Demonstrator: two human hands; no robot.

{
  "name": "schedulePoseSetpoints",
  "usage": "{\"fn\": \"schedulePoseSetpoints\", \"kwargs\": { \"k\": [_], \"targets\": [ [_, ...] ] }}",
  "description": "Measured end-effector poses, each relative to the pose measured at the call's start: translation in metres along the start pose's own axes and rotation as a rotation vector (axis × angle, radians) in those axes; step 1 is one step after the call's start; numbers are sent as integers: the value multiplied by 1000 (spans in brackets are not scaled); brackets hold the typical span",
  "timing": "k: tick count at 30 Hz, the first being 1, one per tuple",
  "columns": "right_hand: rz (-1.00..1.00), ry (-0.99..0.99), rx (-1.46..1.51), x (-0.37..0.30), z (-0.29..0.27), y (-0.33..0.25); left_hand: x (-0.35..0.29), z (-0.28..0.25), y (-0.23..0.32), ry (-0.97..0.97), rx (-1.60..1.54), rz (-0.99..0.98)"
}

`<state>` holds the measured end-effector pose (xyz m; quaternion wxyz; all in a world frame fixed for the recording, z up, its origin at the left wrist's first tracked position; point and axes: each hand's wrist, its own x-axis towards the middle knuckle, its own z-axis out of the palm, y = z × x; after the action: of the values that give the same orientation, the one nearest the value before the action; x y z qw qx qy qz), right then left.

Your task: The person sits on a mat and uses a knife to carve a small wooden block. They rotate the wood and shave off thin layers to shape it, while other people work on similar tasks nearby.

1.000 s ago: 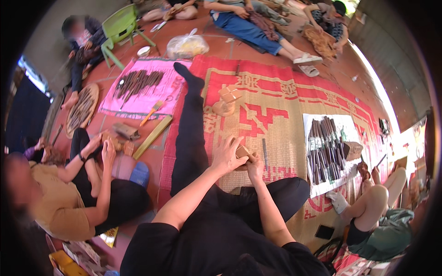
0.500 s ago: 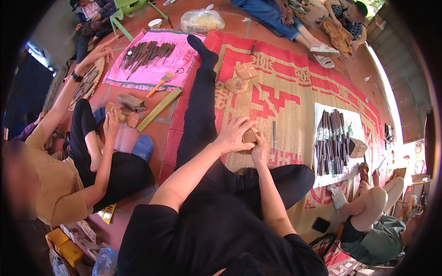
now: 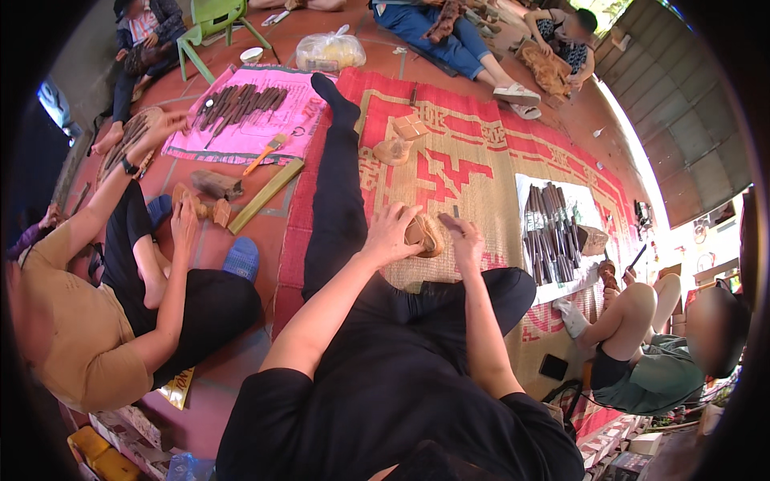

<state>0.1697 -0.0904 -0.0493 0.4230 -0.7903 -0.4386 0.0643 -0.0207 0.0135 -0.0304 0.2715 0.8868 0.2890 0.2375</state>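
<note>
My left hand (image 3: 391,236) grips a brown wooden carving (image 3: 431,238), with a squared block part under the fingers and a rounded, paler part facing right. It is held low over the mat, between my legs. Just to the right, my right hand (image 3: 467,244) has its fingers closed over a narrow flat grey tool (image 3: 455,211). Only the tool's far tip shows; the hand covers the rest, and I cannot tell whether it is off the mat. Further ahead on the mat lies another wooden carving (image 3: 393,151) with a block-shaped end (image 3: 411,127).
A white sheet with dark-handled carving tools (image 3: 552,232) lies right; more tools (image 3: 241,111) and a brush (image 3: 266,154) rest on a pink cloth. Left are a wooden bar (image 3: 267,195), a wood chunk (image 3: 216,184) and a co-worker (image 3: 96,321) holding a carving. Another co-worker (image 3: 658,353) sits right.
My right hand has left the carving and moved right onto the flat grey tool lying on the mat. The left hand keeps the carving. The whole view has shifted slightly.
</note>
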Motion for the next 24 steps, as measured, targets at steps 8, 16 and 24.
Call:
{"fn": "schedulePoseSetpoints", "kwargs": {
  "k": [8, 16, 24],
  "targets": [
    [-69, 190, 308, -2, -131, -83, 6, 26, -12, 175, -106, -57],
    [-160, 427, 366, -36, -241, -127, 14, -24, 12, 313, -146, 72],
    [-95, 508, 536, -42, -269, -138, 21, -132, 34, 574, -220, 256]
  ]
}}
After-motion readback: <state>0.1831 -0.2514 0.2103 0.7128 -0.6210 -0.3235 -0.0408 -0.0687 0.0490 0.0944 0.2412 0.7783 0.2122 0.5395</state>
